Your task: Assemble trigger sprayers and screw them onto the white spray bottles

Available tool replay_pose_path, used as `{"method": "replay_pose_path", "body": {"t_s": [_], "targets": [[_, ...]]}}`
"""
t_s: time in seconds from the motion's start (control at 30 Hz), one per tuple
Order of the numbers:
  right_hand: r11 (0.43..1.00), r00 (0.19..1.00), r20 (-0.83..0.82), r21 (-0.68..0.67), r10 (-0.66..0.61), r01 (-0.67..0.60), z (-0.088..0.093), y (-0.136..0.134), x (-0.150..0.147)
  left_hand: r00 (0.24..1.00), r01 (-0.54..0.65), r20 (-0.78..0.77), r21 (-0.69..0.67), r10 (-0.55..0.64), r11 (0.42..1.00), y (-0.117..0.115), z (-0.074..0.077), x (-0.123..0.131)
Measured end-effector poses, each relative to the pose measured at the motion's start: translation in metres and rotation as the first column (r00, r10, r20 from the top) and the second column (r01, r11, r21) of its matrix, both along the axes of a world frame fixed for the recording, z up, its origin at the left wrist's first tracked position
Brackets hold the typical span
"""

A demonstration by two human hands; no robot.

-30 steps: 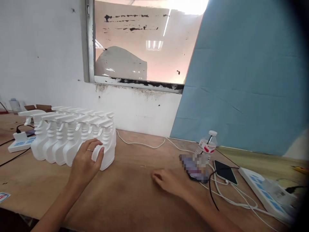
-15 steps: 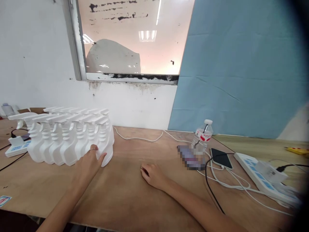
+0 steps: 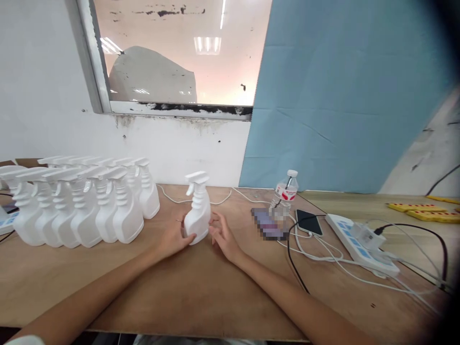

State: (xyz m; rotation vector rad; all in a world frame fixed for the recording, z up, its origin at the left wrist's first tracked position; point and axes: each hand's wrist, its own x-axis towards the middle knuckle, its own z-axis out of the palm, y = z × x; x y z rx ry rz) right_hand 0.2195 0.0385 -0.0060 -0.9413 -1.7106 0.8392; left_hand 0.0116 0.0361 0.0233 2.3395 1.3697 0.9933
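A white spray bottle [image 3: 198, 211] stands upright on the wooden table [image 3: 215, 297], apart from the others, its nozzle pointing left. My left hand [image 3: 177, 236] is wrapped round the lower left side of this bottle, thumb across its front. On the right side, my right hand [image 3: 223, 235] is beside the bottle with fingers bent and parted, the fingertips at its lower edge. Whether they press on it is hard to tell. Several more white spray bottles [image 3: 84, 220] stand upright in two rows at the left.
At the right are a clear water bottle [image 3: 283, 196], a pixelated flat item [image 3: 268, 224], a phone [image 3: 309, 223], a white power strip [image 3: 355, 244] and tangled cables. Yellow objects [image 3: 431, 215] lie farther right. A wall with a window is behind the table.
One bottle now stands away from the rows, between my hands. My left hand has moved right with it, and my right hand has opened beside it. The view has shifted right.
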Motion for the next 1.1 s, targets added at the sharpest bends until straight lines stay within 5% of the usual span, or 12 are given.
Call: {"method": "replay_pose_path", "body": {"t_s": [0.13,0.57,0.83,1.1], "targets": [[0.988,0.979,-0.186,-0.108,0.088,-0.109,-0.004,0.007,0.003,0.980,0.197,0.012,0.064,-0.198,0.978,0.022,-0.019,0.018],[0.967,0.763,-0.610,-0.244,-0.214,0.077,-0.001,0.029,0.018,0.994,0.102,0.032,0.146,-0.108,0.984,0.046,-0.031,-0.016],[0.937,0.589,-0.730,-0.299,-0.345,0.179,0.002,0.044,0.039,0.936,0.146,0.334,-0.070,-0.115,0.987,0.039,-0.029,-0.004],[0.970,0.672,-0.727,-0.238,-0.139,-0.057,0.023,0.032,0.031,0.703,0.311,0.707,-0.406,0.079,0.860,0.047,-0.031,-0.007]]}}
